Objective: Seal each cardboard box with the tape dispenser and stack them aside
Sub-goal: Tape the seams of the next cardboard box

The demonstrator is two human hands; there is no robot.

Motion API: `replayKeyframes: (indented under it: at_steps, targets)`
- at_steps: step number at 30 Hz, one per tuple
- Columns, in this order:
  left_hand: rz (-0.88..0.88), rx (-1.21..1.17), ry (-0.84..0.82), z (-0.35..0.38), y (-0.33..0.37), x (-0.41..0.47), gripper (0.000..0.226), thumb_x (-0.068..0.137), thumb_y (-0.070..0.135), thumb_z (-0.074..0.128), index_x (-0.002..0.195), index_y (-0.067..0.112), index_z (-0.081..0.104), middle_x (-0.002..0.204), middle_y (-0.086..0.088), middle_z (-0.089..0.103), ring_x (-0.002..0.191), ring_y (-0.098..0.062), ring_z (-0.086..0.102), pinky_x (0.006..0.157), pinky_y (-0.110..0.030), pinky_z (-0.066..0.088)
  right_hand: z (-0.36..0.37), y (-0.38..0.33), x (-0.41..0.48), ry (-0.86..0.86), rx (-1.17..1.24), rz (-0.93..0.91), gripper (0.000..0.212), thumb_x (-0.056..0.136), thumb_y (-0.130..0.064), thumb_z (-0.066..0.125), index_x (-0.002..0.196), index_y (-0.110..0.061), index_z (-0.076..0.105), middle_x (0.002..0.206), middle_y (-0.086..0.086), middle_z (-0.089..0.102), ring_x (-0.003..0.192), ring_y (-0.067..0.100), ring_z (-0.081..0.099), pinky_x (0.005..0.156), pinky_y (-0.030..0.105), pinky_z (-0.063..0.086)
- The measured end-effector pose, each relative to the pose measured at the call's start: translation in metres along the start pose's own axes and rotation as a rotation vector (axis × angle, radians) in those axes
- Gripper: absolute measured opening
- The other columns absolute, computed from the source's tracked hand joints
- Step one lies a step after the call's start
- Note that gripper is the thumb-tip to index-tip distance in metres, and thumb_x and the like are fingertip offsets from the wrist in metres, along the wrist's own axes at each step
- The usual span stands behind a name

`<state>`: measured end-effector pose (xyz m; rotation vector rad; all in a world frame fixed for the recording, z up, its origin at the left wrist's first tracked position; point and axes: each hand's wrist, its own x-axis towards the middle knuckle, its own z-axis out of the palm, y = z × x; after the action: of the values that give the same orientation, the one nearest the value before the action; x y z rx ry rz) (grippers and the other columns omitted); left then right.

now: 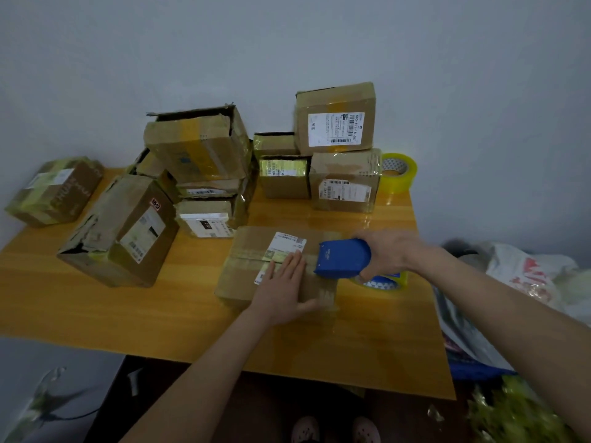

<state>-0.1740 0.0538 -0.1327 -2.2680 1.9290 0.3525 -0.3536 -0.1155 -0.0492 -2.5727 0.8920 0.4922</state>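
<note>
Pinning the cardboard box [278,270] flat-palmed to the bench [160,314], the left hand [284,289] steadies it while the right hand [387,254] grips the tape dispenser [342,258] along its seam.

We see a glossy orange-yellow wooden table [96,308] against a plain grey-blue wall [287,43]. At its back R corner is a yellowish transparent roll of packing tape [398,172], hole turned toward us. Just R of the table lies a crumpled white plastic bag w/ red print [527,270]. Btm R we find a blurred green bundle [518,414]; what it is, we cannot tell. Btm L, a grey flat surface [64,356] carries crumpled clear plastic film [48,398]. The floor [256,404] under the table is dark.
</note>
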Motion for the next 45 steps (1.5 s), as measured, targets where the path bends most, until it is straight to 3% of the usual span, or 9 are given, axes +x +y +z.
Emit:
replayKeyframes:
  at_steps: [3, 8, 10, 18, 24, 29, 35, 42, 45]
  targets:
    - [-0.025, -0.048, 0.059, 0.005, 0.0, 0.004, 0.077, 0.094, 0.064, 0.018, 0.149, 0.022, -0.014, 0.158, -0.003, -0.017, 0.145, -0.016, -0.018, 0.118, -0.039, -0.01, 0.005, 0.003, 0.0, 0.014, 0.034, -0.012, 0.079, 0.066, -0.063, 0.073, 0.131, -0.036, 0.037, 0.11, -0.008, 0.056, 0.097, 0.018, 0.056, 0.083, 0.04, 0.052]
    - [-0.02, -0.052, 0.058, 0.014, -0.005, 0.004, 0.063, 0.099, 0.055, 0.017, 0.144, 0.03, -0.019, 0.158, 0.001, -0.019, 0.143, -0.012, -0.021, 0.118, -0.036, -0.009, 0.017, 0.014, -0.001, 0.024, 0.14, 0.004, 0.072, 0.07, -0.05, 0.071, 0.133, -0.039, 0.037, 0.105, -0.011, 0.054, 0.093, 0.017, 0.055, 0.074, 0.034, 0.049]
    - [-0.016, -0.043, 0.065, 0.014, -0.007, 0.005, 0.064, 0.098, 0.055, 0.017, 0.145, 0.029, -0.018, 0.157, 0.001, -0.019, 0.143, -0.011, -0.021, 0.118, -0.035, -0.01, 0.018, 0.023, -0.003, 0.007, 0.172, 0.003, 0.073, 0.07, -0.048, 0.072, 0.133, -0.04, 0.037, 0.106, -0.011, 0.054, 0.094, 0.017, 0.055, 0.073, 0.033, 0.047]
    - [-0.034, -0.013, 0.043, 0.008, -0.002, 0.004, 0.072, 0.095, 0.062, 0.017, 0.151, 0.025, -0.011, 0.159, 0.0, -0.018, 0.144, -0.013, -0.018, 0.117, -0.035, -0.009, 0.016, 0.067, -0.026, -0.091, 0.214, 0.097, 0.083, 0.068, -0.041, 0.074, 0.141, -0.041, 0.033, 0.109, -0.011, 0.056, 0.101, 0.018, 0.056, 0.09, 0.039, 0.051]
    - [-0.047, -0.001, 0.028, -0.011, 0.025, 0.007, 0.092, 0.081, 0.08, 0.027, 0.152, 0.032, -0.007, 0.159, -0.012, -0.01, 0.147, -0.028, -0.007, 0.118, -0.046, -0.002, 0.026, 0.05, -0.015, -0.088, -0.003, 0.071, 0.073, 0.068, -0.051, 0.069, 0.133, -0.045, 0.036, 0.1, -0.013, 0.056, 0.092, 0.017, 0.054, 0.071, 0.034, 0.047]
    - [0.079, 0.034, -0.02, -0.011, 0.04, 0.018, 0.098, 0.085, 0.065, 0.044, 0.151, 0.023, -0.015, 0.158, -0.001, -0.022, 0.145, -0.02, -0.019, 0.119, -0.046, -0.004, 0.032, 0.05, -0.016, -0.092, -0.047, 0.076, 0.081, 0.065, -0.058, 0.068, 0.138, -0.046, 0.032, 0.108, -0.011, 0.058, 0.097, 0.018, 0.055, 0.07, 0.032, 0.046]
    - [0.086, 0.066, -0.036, -0.004, 0.04, 0.021, 0.09, 0.09, 0.058, 0.039, 0.149, 0.023, -0.02, 0.157, -0.004, -0.025, 0.144, -0.022, -0.022, 0.117, -0.045, -0.008, 0.044, 0.057, -0.026, -0.106, 0.09, 0.132, 0.084, 0.068, -0.054, 0.068, 0.142, -0.043, 0.029, 0.103, -0.012, 0.055, 0.093, 0.017, 0.054, 0.069, 0.032, 0.046]
    - [0.062, 0.077, -0.053, 0.001, 0.039, 0.022, 0.086, 0.092, 0.057, 0.033, 0.147, 0.023, -0.024, 0.155, -0.002, -0.029, 0.143, -0.021, -0.026, 0.116, -0.045, -0.01, 0.048, 0.06, -0.037, -0.108, 0.185, 0.17, 0.081, 0.068, -0.052, 0.068, 0.139, -0.045, 0.03, 0.103, -0.012, 0.055, 0.098, 0.019, 0.055, 0.083, 0.039, 0.052]
    - [0.062, 0.074, -0.046, 0.001, 0.04, 0.021, 0.086, 0.091, 0.056, 0.033, 0.146, 0.023, -0.025, 0.155, -0.002, -0.029, 0.143, -0.02, -0.025, 0.116, -0.044, -0.01, 0.047, 0.063, -0.044, -0.088, 0.196, 0.171, 0.082, 0.071, -0.052, 0.067, 0.142, -0.046, 0.026, 0.1, -0.015, 0.053, 0.095, 0.017, 0.053, 0.072, 0.032, 0.045]
